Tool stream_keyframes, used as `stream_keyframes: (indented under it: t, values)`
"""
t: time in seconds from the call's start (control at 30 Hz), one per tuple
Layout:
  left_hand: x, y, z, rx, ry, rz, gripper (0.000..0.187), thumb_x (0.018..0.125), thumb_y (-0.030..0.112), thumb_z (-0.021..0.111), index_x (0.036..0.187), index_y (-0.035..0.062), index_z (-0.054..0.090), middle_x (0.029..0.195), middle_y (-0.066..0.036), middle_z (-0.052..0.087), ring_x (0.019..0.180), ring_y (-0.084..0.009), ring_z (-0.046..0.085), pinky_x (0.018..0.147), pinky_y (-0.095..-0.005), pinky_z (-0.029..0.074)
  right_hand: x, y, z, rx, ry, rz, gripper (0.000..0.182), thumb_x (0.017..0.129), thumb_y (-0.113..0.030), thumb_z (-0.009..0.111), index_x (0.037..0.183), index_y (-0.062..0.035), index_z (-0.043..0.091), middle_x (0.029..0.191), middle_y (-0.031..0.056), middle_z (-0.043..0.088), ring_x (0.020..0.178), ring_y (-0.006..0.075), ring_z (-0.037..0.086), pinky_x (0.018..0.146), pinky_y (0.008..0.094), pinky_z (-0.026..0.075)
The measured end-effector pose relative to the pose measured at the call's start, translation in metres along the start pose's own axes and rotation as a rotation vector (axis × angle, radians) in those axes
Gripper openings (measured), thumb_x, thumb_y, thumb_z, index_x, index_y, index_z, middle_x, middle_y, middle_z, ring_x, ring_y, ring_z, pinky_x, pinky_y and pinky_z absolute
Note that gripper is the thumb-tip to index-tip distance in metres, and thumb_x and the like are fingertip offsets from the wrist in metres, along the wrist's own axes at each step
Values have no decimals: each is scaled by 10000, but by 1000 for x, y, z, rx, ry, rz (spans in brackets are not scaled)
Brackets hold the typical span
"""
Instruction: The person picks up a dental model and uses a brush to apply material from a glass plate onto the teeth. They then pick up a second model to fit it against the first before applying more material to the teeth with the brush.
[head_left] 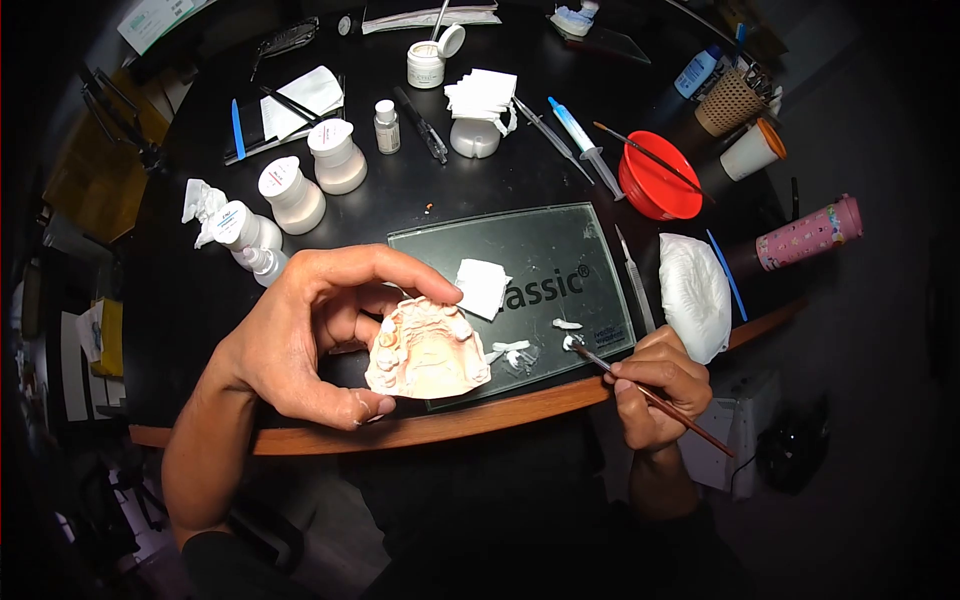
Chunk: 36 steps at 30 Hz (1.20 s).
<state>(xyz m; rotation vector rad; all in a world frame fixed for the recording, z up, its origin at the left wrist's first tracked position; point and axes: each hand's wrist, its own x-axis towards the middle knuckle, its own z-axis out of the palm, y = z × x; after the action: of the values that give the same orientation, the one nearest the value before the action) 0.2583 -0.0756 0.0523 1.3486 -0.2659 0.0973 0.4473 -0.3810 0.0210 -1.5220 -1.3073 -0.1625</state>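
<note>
My left hand (315,335) grips a peach-coloured dental cast (435,350) between thumb and fingers, its row of teeth showing, over the left part of a glass slab (540,240). My right hand (660,385) is closed around a thin brown brush (680,412). The brush tip touches a small white dab (572,342) near the slab's lower right corner. Another white dab (567,324) lies just above it. More white paste (512,352) is smeared between the cast and the brush. A folded white pad (482,288) rests on the slab beside my left fingertips.
Jars (292,195) and a small bottle (387,128) stand at the back left. A red bowl (655,185) with a brush across it, a syringe (585,145) and a white cup (750,150) are at the back right. A crumpled white tissue (693,297) lies beyond my right hand.
</note>
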Motion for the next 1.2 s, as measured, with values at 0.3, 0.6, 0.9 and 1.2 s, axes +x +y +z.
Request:
stream_keyframes:
  t: [0.3, 0.6, 0.9, 1.2]
  values:
    - [-1, 3, 1, -13, 22, -65, 751, 673, -42, 852, 1347, -149, 541, 1256, -222, 631, 1067, -190, 694, 903, -297, 600, -1, 0, 1, -16, -5, -1, 166, 669, 10, 653, 812, 6, 737, 695, 75, 697, 628, 176, 587, 564, 274, 456]
    - [0, 6, 0, -25, 11, -122, 742, 683, -71, 852, 1353, -147, 541, 1303, -213, 590, 1095, -211, 690, 907, -314, 618, 4, -8, 2, 65, 17, -8, 136, 712, -38, 662, 827, -6, 726, 705, 71, 687, 629, 175, 540, 589, 291, 433]
    - [0, 8, 3, 33, -13, -192, 714, 722, -54, 834, 1372, -123, 546, 1308, -194, 616, 1179, -219, 671, 1010, -331, 579, 38, -39, 50, 308, 20, -68, 163, 811, -118, 719, 954, -39, 724, 764, 73, 704, 807, 236, 603, 816, 370, 492]
    - [0, 7, 3, 92, -15, -197, 695, 703, -44, 847, 1347, -93, 592, 1243, -146, 641, 1081, -169, 698, 863, -253, 623, 41, -43, 87, 394, -3, -52, 174, 778, 23, 706, 948, -14, 707, 856, 104, 709, 1071, 327, 636, 972, 491, 623]
